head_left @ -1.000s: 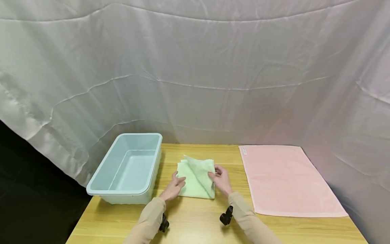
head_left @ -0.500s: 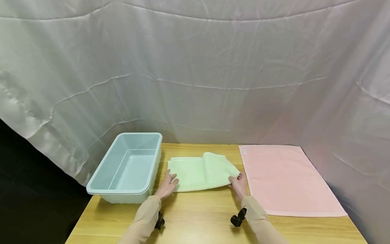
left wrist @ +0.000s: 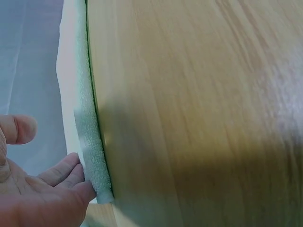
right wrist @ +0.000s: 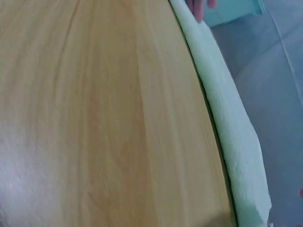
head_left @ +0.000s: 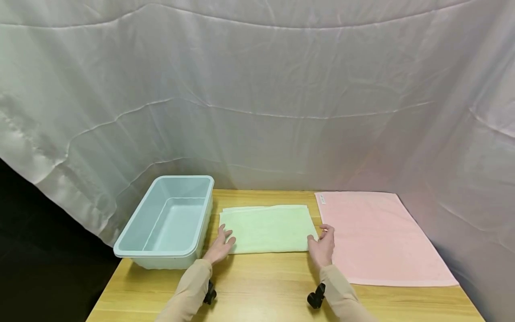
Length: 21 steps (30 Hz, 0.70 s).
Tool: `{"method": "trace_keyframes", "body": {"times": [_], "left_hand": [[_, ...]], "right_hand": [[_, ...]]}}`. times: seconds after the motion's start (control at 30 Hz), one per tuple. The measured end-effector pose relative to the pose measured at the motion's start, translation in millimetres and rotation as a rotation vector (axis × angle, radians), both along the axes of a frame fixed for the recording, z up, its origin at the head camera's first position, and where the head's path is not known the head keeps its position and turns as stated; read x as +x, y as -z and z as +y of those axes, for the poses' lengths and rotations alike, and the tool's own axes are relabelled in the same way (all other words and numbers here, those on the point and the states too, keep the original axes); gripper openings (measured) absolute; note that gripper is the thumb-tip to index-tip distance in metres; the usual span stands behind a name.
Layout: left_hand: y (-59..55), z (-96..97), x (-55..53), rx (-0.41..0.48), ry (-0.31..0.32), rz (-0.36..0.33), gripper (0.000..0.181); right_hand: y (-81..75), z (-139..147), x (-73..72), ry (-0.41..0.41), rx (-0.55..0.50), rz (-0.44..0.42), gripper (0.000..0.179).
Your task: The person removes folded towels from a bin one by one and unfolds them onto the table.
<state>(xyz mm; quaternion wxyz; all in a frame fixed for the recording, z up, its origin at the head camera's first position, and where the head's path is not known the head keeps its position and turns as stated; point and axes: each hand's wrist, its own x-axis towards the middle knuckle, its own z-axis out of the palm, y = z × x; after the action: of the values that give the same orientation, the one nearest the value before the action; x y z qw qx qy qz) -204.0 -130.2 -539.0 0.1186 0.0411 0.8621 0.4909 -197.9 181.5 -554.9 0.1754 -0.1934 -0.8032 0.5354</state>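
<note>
A light green towel [head_left: 267, 228] lies folded into a flat, wide rectangle on the wooden table [head_left: 261, 290]. At its left end my left hand [head_left: 218, 247] rests, thumb held apart, fingertips touching the edge. The left wrist view shows those fingers [left wrist: 61, 172] against the end of the towel's thick front fold [left wrist: 92, 142]. My right hand [head_left: 322, 248] is by the right end, fingers loosely bent, thumb close to the towel's corner; nothing is seen held in it. Only a sliver of that hand appears in the right wrist view.
To the left stands a pale blue plastic basin [head_left: 197, 239] with nothing in it. A pink towel [head_left: 382, 237] is spread flat on the right, close to my right hand. Behind the table hangs a grey curtain [head_left: 261, 112].
The green towel was a small square; its upper layer has been unfolded to the right and now lies flat. My right hand moved right with it, then let go; the left shifted slightly left.
</note>
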Motion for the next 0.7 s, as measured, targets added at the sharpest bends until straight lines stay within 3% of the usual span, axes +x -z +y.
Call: {"method": "trace_keyframes", "body": {"times": [0.1,0.27,0.33,0.47,0.7], "left_hand": [[1.1,0.8,-1.7,-0.015,-0.002,0.017,0.069],[5.3,3.0,-5.2,-0.024,-0.010,0.065,0.066],[6.7,4.1,-6.3,-0.012,-0.013,0.079,0.065],[8.5,6.0,-8.5,0.003,-0.003,0.092,0.063],[5.2,9.1,-9.7,-0.012,0.058,0.065,0.065]], "right_hand": [[0.7,-8,0.3,-0.082,0.012,0.031,0.035],[4.5,-23,3.0,-0.306,-0.038,-0.025,0.023],[5.9,-26,3.4,-0.359,-0.060,-0.032,0.023],[8.7,-31,1.8,-0.398,-0.067,-0.033,0.023],[10.4,-35,1.3,-0.450,0.057,-0.085,0.019]]}}
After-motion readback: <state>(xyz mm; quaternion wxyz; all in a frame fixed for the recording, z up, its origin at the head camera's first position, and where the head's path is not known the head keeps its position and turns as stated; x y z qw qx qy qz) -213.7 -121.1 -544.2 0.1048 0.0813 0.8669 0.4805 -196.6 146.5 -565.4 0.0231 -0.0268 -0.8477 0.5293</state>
